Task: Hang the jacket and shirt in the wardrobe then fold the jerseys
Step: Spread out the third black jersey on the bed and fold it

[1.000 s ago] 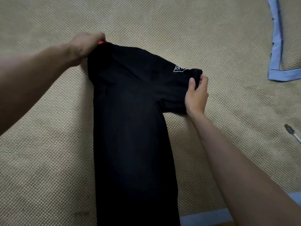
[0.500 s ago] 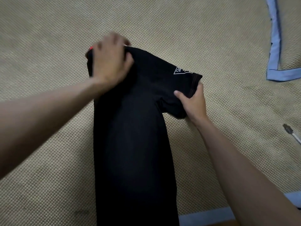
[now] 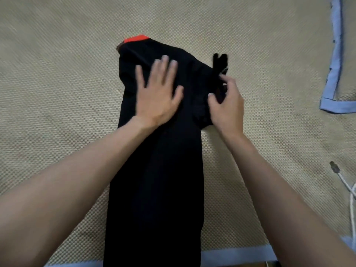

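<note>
On woven mat (image 3: 57, 93): black jersey (image 3: 158, 180), left hand (image 3: 158, 95) flat atop, right hand (image 3: 227, 105) pinching its sleeve.

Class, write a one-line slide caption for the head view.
Left hand presses flat on the black jersey while right hand pinches its sleeve on a woven mat.

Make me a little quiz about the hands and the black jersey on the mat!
1. True or false: the left hand lies flat with spread fingers on the black jersey.
2. What is the right hand doing? A) pinching the jersey's sleeve B) resting on the woven mat C) holding the white cord
3. Fill in: the strip peeking out at the jersey's far end is ___.

Key: 1 true; 2 A; 3 red.
</note>
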`<action>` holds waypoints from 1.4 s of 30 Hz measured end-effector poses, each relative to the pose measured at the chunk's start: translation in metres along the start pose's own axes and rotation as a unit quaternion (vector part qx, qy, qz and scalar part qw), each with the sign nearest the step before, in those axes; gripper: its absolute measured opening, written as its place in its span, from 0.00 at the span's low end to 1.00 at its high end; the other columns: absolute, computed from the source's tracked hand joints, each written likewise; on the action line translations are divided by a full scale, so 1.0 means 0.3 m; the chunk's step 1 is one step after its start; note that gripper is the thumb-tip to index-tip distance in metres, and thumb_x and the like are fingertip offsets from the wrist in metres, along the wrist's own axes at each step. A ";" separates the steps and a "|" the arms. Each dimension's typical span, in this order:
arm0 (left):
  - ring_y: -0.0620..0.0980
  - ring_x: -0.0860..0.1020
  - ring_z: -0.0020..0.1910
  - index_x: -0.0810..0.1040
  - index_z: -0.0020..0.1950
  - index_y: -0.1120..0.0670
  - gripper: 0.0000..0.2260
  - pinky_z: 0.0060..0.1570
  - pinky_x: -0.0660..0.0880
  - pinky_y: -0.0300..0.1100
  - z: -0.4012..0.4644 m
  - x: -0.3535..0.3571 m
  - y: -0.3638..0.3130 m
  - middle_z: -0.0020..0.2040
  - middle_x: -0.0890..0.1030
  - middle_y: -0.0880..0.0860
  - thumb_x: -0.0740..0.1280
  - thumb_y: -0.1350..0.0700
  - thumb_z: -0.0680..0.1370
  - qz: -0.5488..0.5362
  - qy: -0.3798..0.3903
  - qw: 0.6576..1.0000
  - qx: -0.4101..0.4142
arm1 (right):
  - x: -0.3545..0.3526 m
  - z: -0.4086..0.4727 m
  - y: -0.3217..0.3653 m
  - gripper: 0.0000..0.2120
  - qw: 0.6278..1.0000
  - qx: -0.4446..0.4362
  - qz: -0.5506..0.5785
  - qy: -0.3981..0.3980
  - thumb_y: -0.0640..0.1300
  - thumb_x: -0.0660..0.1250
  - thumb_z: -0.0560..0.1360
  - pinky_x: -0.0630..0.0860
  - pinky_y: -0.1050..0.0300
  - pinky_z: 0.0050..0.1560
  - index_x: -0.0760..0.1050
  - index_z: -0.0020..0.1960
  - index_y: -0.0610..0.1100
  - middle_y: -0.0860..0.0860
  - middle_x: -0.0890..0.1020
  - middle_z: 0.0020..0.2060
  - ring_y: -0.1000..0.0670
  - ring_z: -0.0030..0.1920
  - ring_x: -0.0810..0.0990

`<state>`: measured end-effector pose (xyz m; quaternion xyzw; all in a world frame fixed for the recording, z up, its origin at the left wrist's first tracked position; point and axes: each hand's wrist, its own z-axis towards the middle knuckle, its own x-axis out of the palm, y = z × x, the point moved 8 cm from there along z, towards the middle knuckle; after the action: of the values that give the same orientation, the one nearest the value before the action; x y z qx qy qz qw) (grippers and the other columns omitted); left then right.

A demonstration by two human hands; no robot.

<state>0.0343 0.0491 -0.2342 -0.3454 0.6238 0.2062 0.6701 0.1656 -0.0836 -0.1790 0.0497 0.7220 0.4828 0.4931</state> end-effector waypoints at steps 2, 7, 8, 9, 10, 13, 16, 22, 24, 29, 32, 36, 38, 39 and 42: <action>0.56 0.60 0.79 0.59 0.80 0.56 0.30 0.76 0.53 0.60 -0.008 -0.073 0.205 0.80 0.60 0.57 0.54 0.43 0.81 -0.034 -0.030 0.992 -0.121 | 0.124 -0.053 0.062 0.25 0.989 -0.027 -0.017 0.142 0.49 0.73 0.74 0.74 0.64 0.48 0.74 0.70 0.49 0.56 0.80 0.48 0.59 0.42 0.77; 0.52 0.74 0.60 0.72 0.68 0.58 0.27 0.64 0.70 0.43 0.009 -0.079 0.502 0.65 0.72 0.55 0.66 0.42 0.76 -0.256 -0.021 0.918 -0.301 | 0.139 -0.048 -0.013 0.12 0.978 0.133 0.068 0.146 0.55 0.70 0.76 0.84 0.48 0.46 0.82 0.54 0.49 0.53 0.85 0.42 0.54 0.39 0.84; 0.48 0.76 0.57 0.74 0.66 0.57 0.26 0.60 0.72 0.39 0.029 -0.065 0.506 0.62 0.75 0.53 0.68 0.41 0.75 -0.317 -0.007 0.896 -0.311 | 0.097 -0.016 -0.047 0.09 0.985 0.144 0.031 0.090 0.53 0.68 0.77 0.84 0.48 0.48 0.82 0.50 0.48 0.53 0.85 0.41 0.54 0.40 0.85; 0.46 0.77 0.54 0.76 0.64 0.56 0.27 0.56 0.74 0.38 0.053 -0.052 0.501 0.59 0.78 0.51 0.70 0.40 0.73 -0.373 0.004 0.873 -0.314 | 0.071 0.007 -0.078 0.09 0.985 0.160 0.007 0.066 0.53 0.68 0.77 0.83 0.48 0.51 0.81 0.50 0.48 0.53 0.85 0.41 0.54 0.41 0.85; 0.46 0.80 0.53 0.77 0.63 0.56 0.27 0.55 0.77 0.39 0.078 -0.042 0.488 0.55 0.80 0.49 0.72 0.40 0.71 -0.415 0.015 0.854 -0.312 | 0.071 0.028 -0.104 0.10 0.980 0.184 0.015 0.077 0.54 0.70 0.76 0.83 0.48 0.53 0.81 0.50 0.47 0.52 0.86 0.42 0.53 0.43 0.85; 0.47 0.83 0.48 0.79 0.57 0.56 0.20 0.49 0.82 0.42 0.149 -0.014 0.443 0.50 0.84 0.50 0.77 0.46 0.71 -0.485 0.049 0.814 -0.316 | 0.159 0.072 -0.124 0.15 0.931 0.268 0.172 0.179 0.50 0.74 0.77 0.84 0.57 0.45 0.82 0.53 0.39 0.43 0.87 0.47 0.50 0.40 0.85; 0.49 0.85 0.46 0.79 0.51 0.55 0.10 0.41 0.83 0.42 0.203 -0.009 0.384 0.50 0.84 0.54 0.77 0.59 0.73 -0.557 0.097 0.757 -0.327 | 0.241 0.130 -0.065 0.13 0.895 0.296 0.245 0.227 0.42 0.74 0.77 0.80 0.64 0.36 0.82 0.59 0.36 0.47 0.87 0.45 0.55 0.37 0.86; 0.48 0.84 0.51 0.74 0.61 0.52 0.22 0.41 0.82 0.39 0.364 -0.197 0.418 0.56 0.83 0.52 0.75 0.68 0.71 -0.609 -0.003 0.729 -0.312 | 0.256 0.324 0.077 0.11 0.936 0.210 0.219 0.180 0.31 0.75 0.71 0.81 0.62 0.39 0.81 0.50 0.41 0.46 0.87 0.45 0.51 0.44 0.86; 0.46 0.83 0.51 0.73 0.63 0.51 0.25 0.44 0.83 0.40 0.420 -0.318 0.429 0.55 0.83 0.50 0.73 0.69 0.72 -0.604 -0.027 0.742 -0.289 | 0.202 0.409 0.156 0.11 0.951 0.172 0.209 0.146 0.32 0.76 0.70 0.83 0.59 0.41 0.81 0.49 0.42 0.47 0.87 0.45 0.50 0.44 0.87; 0.44 0.84 0.51 0.77 0.64 0.54 0.22 0.47 0.82 0.39 0.476 -0.559 0.437 0.56 0.84 0.50 0.72 0.64 0.70 -0.571 -0.041 0.798 -0.191 | 0.060 0.532 0.337 0.12 0.966 0.094 0.202 0.129 0.31 0.77 0.66 0.84 0.48 0.53 0.81 0.46 0.42 0.46 0.87 0.45 0.47 0.47 0.88; 0.37 0.81 0.55 0.80 0.64 0.54 0.18 0.55 0.77 0.32 0.372 -0.675 0.358 0.58 0.83 0.43 0.71 0.56 0.74 -0.485 0.010 0.868 -0.105 | -0.016 0.456 0.438 0.14 0.973 0.007 0.178 0.147 0.33 0.79 0.64 0.84 0.52 0.53 0.83 0.47 0.44 0.50 0.88 0.44 0.50 0.49 0.88; 0.38 0.82 0.57 0.81 0.63 0.47 0.18 0.57 0.77 0.33 0.031 -0.758 0.253 0.56 0.86 0.44 0.76 0.58 0.74 -0.502 0.065 0.862 0.038 | -0.113 0.181 0.455 0.14 0.970 -0.120 0.124 0.168 0.34 0.78 0.68 0.78 0.63 0.47 0.82 0.51 0.44 0.58 0.85 0.41 0.61 0.44 0.83; 0.38 0.81 0.58 0.80 0.62 0.40 0.20 0.63 0.75 0.36 -0.202 -0.702 0.209 0.58 0.84 0.42 0.76 0.56 0.74 -0.433 0.129 0.881 0.142 | -0.132 -0.004 0.391 0.15 0.966 -0.173 0.041 0.189 0.34 0.74 0.69 0.77 0.59 0.46 0.82 0.54 0.43 0.54 0.84 0.42 0.58 0.42 0.80; 0.38 0.81 0.58 0.79 0.63 0.39 0.21 0.63 0.74 0.36 -0.330 -0.655 0.182 0.61 0.83 0.40 0.75 0.57 0.74 -0.361 0.157 0.894 0.212 | -0.118 -0.105 0.347 0.14 0.955 -0.208 -0.019 0.211 0.35 0.72 0.69 0.77 0.56 0.46 0.81 0.54 0.41 0.52 0.83 0.43 0.55 0.42 0.79; 0.42 0.80 0.57 0.78 0.65 0.45 0.19 0.62 0.72 0.39 -0.724 -0.404 0.145 0.60 0.82 0.41 0.63 0.58 0.76 -0.114 0.291 0.865 0.392 | -0.009 -0.438 0.166 0.20 0.863 -0.243 -0.198 0.395 0.41 0.70 0.70 0.77 0.47 0.59 0.77 0.62 0.44 0.49 0.82 0.55 0.49 0.56 0.79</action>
<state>-0.1636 -0.0593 -0.1208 -0.1675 0.7766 -0.2425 0.5568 0.0470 -0.1440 -0.1338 -0.4107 0.7108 0.5145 0.2478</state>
